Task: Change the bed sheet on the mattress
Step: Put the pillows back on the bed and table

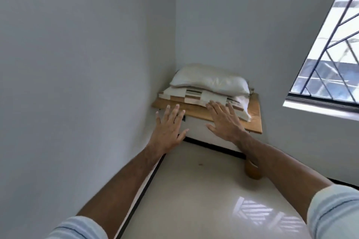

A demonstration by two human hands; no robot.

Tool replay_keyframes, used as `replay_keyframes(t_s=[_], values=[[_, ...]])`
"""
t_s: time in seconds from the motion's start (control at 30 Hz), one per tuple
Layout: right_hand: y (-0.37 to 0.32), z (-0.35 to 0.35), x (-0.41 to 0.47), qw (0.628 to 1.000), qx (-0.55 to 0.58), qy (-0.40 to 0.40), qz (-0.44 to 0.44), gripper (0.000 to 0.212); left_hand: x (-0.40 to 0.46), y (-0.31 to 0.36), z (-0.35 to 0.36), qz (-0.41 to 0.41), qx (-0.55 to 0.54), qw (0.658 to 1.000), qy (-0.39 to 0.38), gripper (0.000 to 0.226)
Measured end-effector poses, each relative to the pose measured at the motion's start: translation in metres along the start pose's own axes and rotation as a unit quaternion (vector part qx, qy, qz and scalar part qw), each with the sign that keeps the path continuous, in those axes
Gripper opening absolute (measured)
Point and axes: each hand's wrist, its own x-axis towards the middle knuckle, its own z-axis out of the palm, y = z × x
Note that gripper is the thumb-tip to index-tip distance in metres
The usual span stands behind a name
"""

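A folded bed sheet (196, 97) with cream, brown and green checks lies on a low wooden table (253, 116) in the room's corner. A white pillow (211, 79) rests on top of the sheet. Both my arms are stretched out toward the stack. My left hand (168, 128) is held open with fingers spread, in front of the table's left edge and holding nothing. My right hand (225, 120) is also open with fingers spread; its fingertips overlap the front edge of the folded sheet. No mattress is in view.
Grey walls meet behind the table. A barred window (330, 50) is on the right wall. The glossy pale floor (194, 190) runs from me to the table, with a black skirting line along the walls. A brown table leg (252, 171) stands under the right side.
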Motion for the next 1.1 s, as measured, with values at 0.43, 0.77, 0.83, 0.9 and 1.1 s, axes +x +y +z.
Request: replay_keyframes(t_s=[0.43,0.77,0.83,0.9,1.1], values=[[0.149,0.076,0.245,0.992,-0.013,0.001,0.126,0.079,0.359,-0.092,0.058,0.085,-0.006,0.996,-0.034,0.079],[0.314,0.205,0.398,0.984,0.027,-0.129,0.118,0.080,0.536,-0.067,0.177,-0.279,-0.547,0.762,-0.205,0.082],[0.346,0.225,0.442,0.980,0.057,-0.148,0.118,0.080,0.572,-0.056,0.200,-0.399,-0.650,0.623,-0.174,0.111],[0.368,0.242,0.482,0.974,0.090,-0.162,0.129,0.080,0.595,-0.049,0.213,-0.466,-0.686,0.538,-0.151,0.132],[0.408,0.293,0.569,0.936,0.169,-0.244,0.187,0.090,0.610,-0.048,0.241,-0.533,-0.659,0.508,-0.152,0.116]])
